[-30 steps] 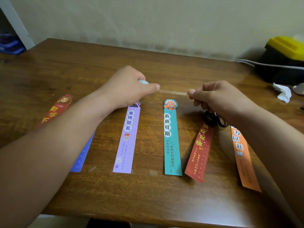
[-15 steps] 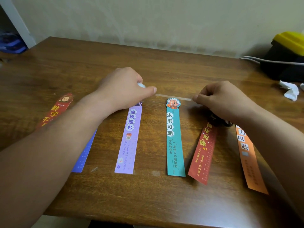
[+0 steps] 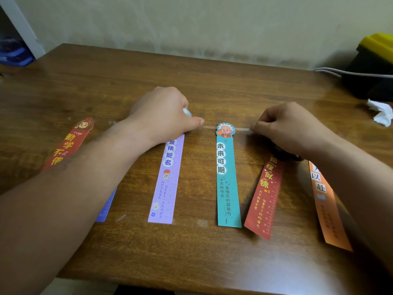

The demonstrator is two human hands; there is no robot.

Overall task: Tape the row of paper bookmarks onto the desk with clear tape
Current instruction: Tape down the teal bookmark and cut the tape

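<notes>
Blue bookmark (image 3: 105, 206) mostly hidden under the left forearm (image 3: 63, 199). Left grip (image 3: 163, 118) curled round the tape roll (image 3: 187, 112), right grip (image 3: 291, 126) pinching clear tape (image 3: 242, 129) stretched across the teal bookmark (image 3: 227, 179) top, at the roll's 3 o'clock.

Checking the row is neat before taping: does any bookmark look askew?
Yes. The red bookmark right of the teal one leans, its lower end nearly meeting the teal one's corner, while the orange one splays the other way.

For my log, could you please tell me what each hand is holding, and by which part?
The right hand pinches the free end of the clear tape strip; left hand grips the other end, at what looks like the roll.
</notes>
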